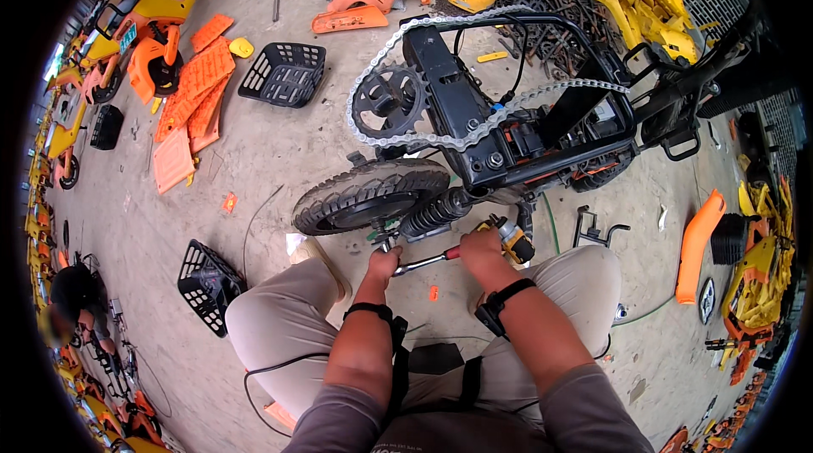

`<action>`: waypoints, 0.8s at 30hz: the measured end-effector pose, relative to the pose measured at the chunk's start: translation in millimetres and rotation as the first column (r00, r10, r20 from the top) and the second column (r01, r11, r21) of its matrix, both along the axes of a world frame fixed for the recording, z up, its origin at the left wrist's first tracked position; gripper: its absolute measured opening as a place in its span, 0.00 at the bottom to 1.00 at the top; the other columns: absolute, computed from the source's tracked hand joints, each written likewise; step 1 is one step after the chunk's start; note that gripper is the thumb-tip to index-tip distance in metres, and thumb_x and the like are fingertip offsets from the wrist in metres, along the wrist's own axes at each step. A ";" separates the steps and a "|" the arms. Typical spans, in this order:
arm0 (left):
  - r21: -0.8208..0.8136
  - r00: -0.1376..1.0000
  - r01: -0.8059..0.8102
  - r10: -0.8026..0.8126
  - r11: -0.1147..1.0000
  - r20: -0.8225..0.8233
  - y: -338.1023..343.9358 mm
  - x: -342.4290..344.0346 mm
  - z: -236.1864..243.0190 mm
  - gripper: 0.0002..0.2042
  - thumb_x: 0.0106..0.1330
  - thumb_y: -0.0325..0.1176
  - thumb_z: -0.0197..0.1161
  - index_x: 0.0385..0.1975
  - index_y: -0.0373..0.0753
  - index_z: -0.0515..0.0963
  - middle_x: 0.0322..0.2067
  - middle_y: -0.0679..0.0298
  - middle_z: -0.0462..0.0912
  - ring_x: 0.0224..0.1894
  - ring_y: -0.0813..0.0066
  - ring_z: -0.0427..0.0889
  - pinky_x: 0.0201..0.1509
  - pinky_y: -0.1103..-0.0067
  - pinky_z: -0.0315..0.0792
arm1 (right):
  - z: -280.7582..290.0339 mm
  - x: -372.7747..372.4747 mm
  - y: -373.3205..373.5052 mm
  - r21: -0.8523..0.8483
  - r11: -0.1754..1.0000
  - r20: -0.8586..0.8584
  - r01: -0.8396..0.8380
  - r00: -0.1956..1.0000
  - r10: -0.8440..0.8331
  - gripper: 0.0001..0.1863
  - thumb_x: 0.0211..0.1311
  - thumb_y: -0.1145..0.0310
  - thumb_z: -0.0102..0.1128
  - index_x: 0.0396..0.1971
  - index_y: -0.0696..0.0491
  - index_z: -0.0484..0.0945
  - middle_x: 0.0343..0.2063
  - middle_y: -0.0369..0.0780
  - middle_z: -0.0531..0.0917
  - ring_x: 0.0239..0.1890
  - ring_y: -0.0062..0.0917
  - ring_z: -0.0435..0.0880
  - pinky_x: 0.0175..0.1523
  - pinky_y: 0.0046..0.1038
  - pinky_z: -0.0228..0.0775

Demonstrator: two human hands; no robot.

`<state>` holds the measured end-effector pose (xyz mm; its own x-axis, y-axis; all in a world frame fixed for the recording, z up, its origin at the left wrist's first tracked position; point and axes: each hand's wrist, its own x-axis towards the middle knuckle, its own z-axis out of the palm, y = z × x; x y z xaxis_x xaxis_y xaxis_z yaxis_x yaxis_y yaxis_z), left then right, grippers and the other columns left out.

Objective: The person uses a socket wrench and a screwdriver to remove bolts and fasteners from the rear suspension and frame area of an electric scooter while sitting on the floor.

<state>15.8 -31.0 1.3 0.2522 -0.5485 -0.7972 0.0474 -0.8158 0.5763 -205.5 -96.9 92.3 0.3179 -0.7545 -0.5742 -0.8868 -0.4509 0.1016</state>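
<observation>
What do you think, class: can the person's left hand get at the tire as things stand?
Probably yes: the left hand is close to the tire, whose near side looks uncovered, though the hand would likely have to leave the wrench.

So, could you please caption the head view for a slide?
Left hand and right hand on a red-handled metal tool beside the treaded wheel of a black frame.

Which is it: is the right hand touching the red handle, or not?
Touching. The head view shows the right hand closed on the red handle, whose end comes out at the hand's left edge with no gap showing.
</observation>
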 end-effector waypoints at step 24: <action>0.043 0.990 -0.134 0.132 0.990 0.037 -7.0 3.0 -2.1 0.09 0.54 0.31 0.58 0.20 0.30 0.73 0.18 0.56 0.75 0.19 0.64 0.78 0.20 0.71 0.73 | 131.1 65.0 17.5 0.043 0.970 0.200 -0.239 0.953 0.226 0.08 0.48 0.66 0.57 0.26 0.50 0.82 0.25 0.38 0.83 0.31 0.31 0.82 0.36 0.31 0.67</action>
